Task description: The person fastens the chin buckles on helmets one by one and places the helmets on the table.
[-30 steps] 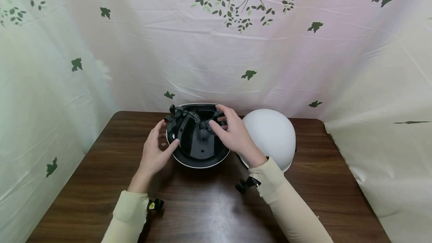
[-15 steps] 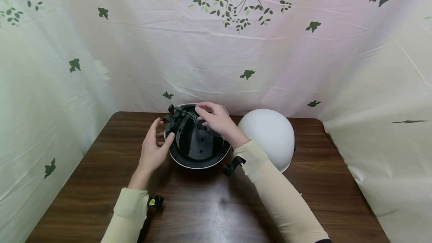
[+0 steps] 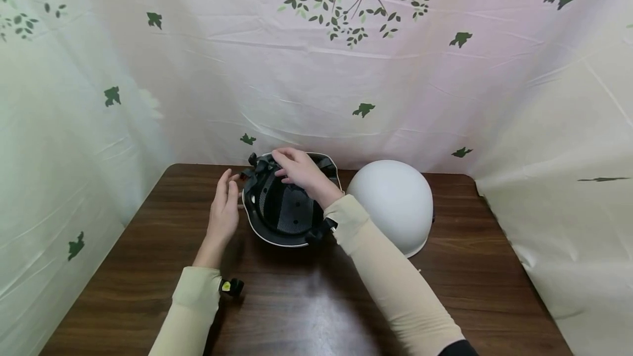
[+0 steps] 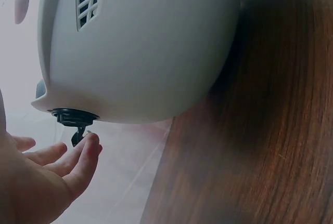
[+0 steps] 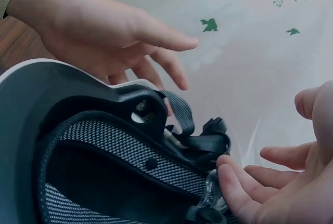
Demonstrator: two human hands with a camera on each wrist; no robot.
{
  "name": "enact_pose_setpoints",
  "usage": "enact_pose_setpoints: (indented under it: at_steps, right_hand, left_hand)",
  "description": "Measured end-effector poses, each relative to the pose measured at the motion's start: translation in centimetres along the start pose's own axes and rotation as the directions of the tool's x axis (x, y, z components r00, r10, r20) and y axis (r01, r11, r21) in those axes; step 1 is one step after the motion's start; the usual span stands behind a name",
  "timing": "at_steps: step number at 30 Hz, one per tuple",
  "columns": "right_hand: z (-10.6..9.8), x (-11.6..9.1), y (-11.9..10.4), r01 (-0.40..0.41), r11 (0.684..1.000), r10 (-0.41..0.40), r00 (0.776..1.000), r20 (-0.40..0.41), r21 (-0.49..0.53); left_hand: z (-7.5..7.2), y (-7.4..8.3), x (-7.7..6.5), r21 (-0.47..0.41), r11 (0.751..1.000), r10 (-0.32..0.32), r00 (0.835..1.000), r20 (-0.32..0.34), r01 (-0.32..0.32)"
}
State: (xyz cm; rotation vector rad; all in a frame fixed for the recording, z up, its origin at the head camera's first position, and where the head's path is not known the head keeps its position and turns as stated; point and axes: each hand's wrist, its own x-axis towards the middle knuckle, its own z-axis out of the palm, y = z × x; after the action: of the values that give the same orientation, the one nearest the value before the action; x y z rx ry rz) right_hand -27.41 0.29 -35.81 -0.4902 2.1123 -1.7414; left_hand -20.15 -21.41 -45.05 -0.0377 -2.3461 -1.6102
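Observation:
An upturned white helmet point(image 3: 296, 218) with black mesh padding lies at the back of the table, its straps point(image 5: 208, 143) bunched at its left rim. Beside that rim is my left hand point(image 3: 223, 214), fingers extended and holding nothing. In the left wrist view its fingertips are close to a small black strap piece point(image 4: 78, 136) under a round black fitting point(image 4: 74, 116); contact is unclear. My right hand point(image 3: 303, 172) reaches over the helmet's opening. In the right wrist view its loosely bent fingertips are at a clear plastic piece point(image 5: 212, 190) near the straps, without a visible grip.
A second white helmet point(image 3: 393, 205), dome up, stands just right of the upturned one. Both are on a dark wooden table point(image 3: 306, 312). A pale curtain point(image 3: 296, 87) printed with leaves and birds hangs right behind the table's back edge.
My right hand has moved left across the helmet's opening, from its right side to the strap side. My left thumb has come away from the rim toward the fingers. Both helmets stay put.

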Motion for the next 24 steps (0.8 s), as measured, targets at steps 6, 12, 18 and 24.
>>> enact_pose_setpoints:
  at_steps: [6,12,18,24]
  right_hand:
    - [1.0,0.8,0.0,-0.038,0.999,0.037,0.999,0.022,0.01]
    - [1.6,1.3,0.2,-0.07,0.996,0.068,0.997,0.027,0.055]
    - [1.7,1.4,0.7,-0.086,0.994,0.085,0.996,0.021,0.07]
    - [1.8,1.4,1.1,-0.108,0.989,0.105,0.994,0.033,0.099]
  left_hand:
    - [0.2,0.1,0.7,-0.023,0.999,-0.038,0.999,0.033,0.038]
    - [0.5,0.2,1.9,0.006,0.999,-0.045,0.997,0.069,0.044]
    - [0.7,0.2,2.8,-0.011,0.999,-0.048,0.997,0.054,0.049]
    - [0.8,0.4,3.1,-0.014,0.999,-0.047,0.998,0.044,0.048]
